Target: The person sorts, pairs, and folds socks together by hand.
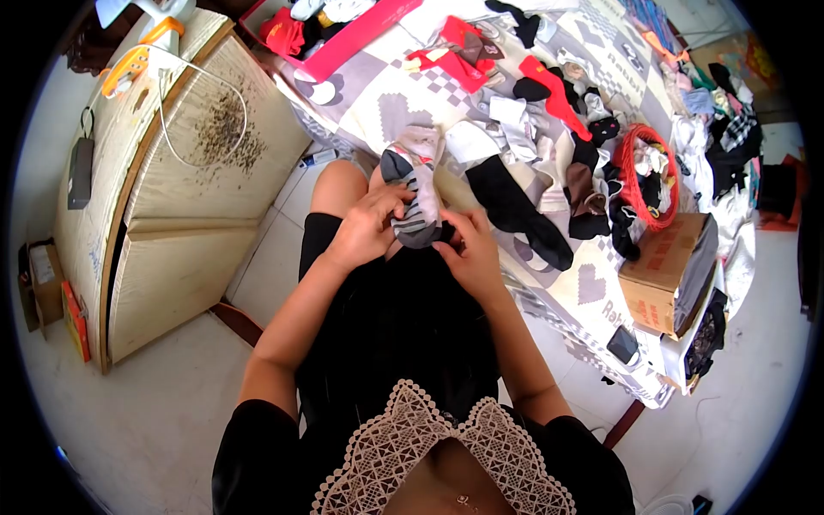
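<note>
Above my lap I hold a pair of light socks (427, 202) with grey stripes and dark patches, laid together. My left hand (371, 225) grips their left side, fingers closed over the fabric. On the right, my right hand (469, 251) pinches the lower edge between thumb and fingers. Just beyond my right hand a long black sock (519, 215) lies on the bed. White socks (515, 124) and a red sock (558, 99) lie farther back among several others.
A pink box (356, 41) of clothing stands at the back. Rightward are a red basket (631, 202), a cardboard box (659, 273) and a phone (623, 344) on the patterned bed sheet (592, 287). A wooden cabinet (184, 275) with a white cable stands at left.
</note>
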A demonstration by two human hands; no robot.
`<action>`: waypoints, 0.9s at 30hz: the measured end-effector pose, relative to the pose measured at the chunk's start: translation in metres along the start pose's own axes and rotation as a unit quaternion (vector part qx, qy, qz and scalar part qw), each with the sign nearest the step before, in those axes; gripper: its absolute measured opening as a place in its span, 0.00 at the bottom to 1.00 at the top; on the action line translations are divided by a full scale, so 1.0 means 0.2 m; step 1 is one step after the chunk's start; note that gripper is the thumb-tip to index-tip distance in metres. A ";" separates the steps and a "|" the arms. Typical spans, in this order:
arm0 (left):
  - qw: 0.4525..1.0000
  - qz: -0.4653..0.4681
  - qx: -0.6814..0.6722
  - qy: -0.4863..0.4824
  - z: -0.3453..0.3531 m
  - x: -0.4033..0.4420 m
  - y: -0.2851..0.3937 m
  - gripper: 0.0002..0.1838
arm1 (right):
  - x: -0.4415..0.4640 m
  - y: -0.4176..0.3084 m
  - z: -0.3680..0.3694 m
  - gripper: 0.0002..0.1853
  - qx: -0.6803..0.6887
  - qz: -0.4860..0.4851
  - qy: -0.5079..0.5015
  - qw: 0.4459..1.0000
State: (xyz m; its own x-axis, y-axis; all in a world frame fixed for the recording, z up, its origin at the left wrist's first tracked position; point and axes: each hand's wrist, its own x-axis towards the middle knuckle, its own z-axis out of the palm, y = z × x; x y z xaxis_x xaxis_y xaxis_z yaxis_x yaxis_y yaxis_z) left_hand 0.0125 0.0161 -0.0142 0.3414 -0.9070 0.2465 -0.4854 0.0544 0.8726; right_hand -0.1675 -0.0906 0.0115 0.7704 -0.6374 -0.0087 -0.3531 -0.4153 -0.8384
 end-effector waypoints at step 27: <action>0.972 0.032 0.229 -0.030 0.01 -0.03 0.07 0.28 | 0.18 0.08 0.00 0.18 -0.102 -0.245 -0.017 0.964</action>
State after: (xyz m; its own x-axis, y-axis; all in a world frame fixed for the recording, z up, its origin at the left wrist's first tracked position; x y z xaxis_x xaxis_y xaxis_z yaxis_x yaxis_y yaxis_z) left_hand 0.0029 0.0217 -0.0047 0.2576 -0.9314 0.2573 -0.8164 -0.0674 0.5735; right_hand -0.1462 -0.1209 -0.0027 0.8866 -0.3120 0.3415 -0.0362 -0.7829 -0.6211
